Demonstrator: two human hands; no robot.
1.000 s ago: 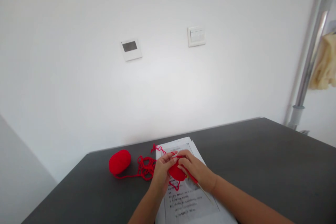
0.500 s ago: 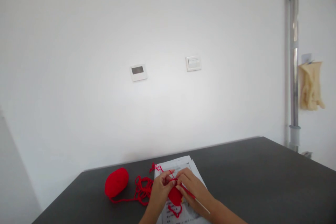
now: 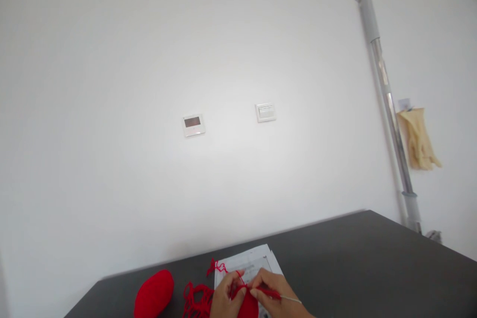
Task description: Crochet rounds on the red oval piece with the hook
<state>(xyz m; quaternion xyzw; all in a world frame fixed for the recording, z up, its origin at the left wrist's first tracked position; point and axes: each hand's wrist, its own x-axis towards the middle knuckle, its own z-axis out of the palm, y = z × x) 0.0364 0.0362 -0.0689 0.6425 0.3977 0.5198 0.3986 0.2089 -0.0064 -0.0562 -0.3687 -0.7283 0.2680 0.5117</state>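
Near the bottom middle, my left hand [image 3: 228, 297] pinches a piece of red crochet work [image 3: 249, 307], with a strand of red yarn running up by its index finger. My right hand [image 3: 271, 290] is closed on a crochet hook [image 3: 274, 293] with a red grip and a pale shaft pointing right. The hook's tip meets the top edge of the red piece, between both hands' fingertips. Left of my hands lie a loose tangle of red yarn [image 3: 199, 298] and a red ball of yarn [image 3: 154, 293]. The lower part of the red piece is cut off by the frame.
Printed paper sheets [image 3: 257, 258] lie under my hands on the dark table [image 3: 335, 258]. Behind stands a white wall with a panel [image 3: 194, 125] and a switch [image 3: 266, 112]. At right are a metal pole [image 3: 391, 114] and hanging yellowish gloves [image 3: 419, 139].
The view has tilted up and rolled, so the table and hands sit lower and a green sign appears above. The hook now lies flatter in my right hand.
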